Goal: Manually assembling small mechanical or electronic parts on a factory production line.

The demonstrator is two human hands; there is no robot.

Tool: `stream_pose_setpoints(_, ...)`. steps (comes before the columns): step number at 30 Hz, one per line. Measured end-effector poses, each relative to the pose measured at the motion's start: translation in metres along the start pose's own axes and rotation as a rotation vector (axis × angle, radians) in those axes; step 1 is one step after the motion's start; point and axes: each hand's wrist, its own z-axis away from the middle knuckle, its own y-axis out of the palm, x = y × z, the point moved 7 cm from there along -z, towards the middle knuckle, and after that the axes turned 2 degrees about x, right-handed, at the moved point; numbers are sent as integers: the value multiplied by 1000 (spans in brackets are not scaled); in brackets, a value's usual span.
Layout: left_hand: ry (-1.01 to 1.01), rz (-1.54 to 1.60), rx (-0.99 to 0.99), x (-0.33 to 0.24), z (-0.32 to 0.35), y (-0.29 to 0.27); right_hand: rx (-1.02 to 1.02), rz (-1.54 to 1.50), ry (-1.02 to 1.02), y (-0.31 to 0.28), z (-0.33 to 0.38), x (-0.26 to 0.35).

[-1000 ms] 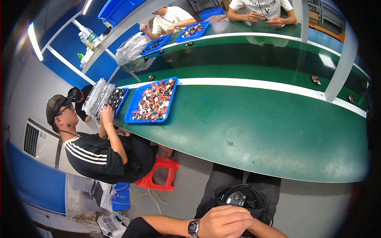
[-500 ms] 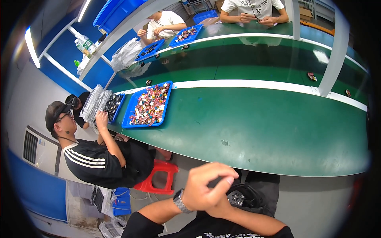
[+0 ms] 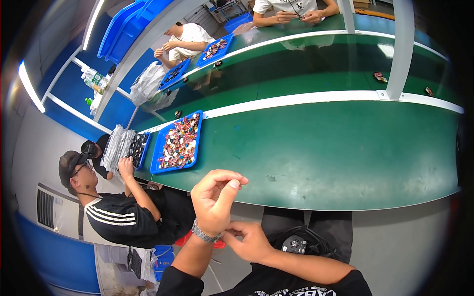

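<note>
A worker's left hand (image 3: 215,200) rose above the near edge of a green counter (image 3: 316,148), its grip released and its fingers loosely curled, while the right hand (image 3: 249,241) touched the silver watch band (image 3: 203,234) around the left wrist. Whether the right grip pinched the metal could not be told. White lettering, cut off by the lower edge of the view, crossed the worker's black shirt (image 3: 328,286); a black device (image 3: 295,244) and cables lay at the lap. On the counter, a blue tray (image 3: 199,143) held small multicoloured parts (image 3: 178,143). Beside it sat a co-worker (image 3: 116,217) in a black top with white shoulder stripes. Across the counter, dark print marked another person's white shirt (image 3: 270,6).
</note>
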Motion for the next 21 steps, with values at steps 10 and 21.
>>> stream_pose_setpoints(10, 236, -383, 28, 8, 0, -6, 78, 195, 16, -1, 0, 8)
stream_pose_setpoints(21, 239, -247, -107, 23, 4, -9, -72, 229, 88, -12, 7, 5)
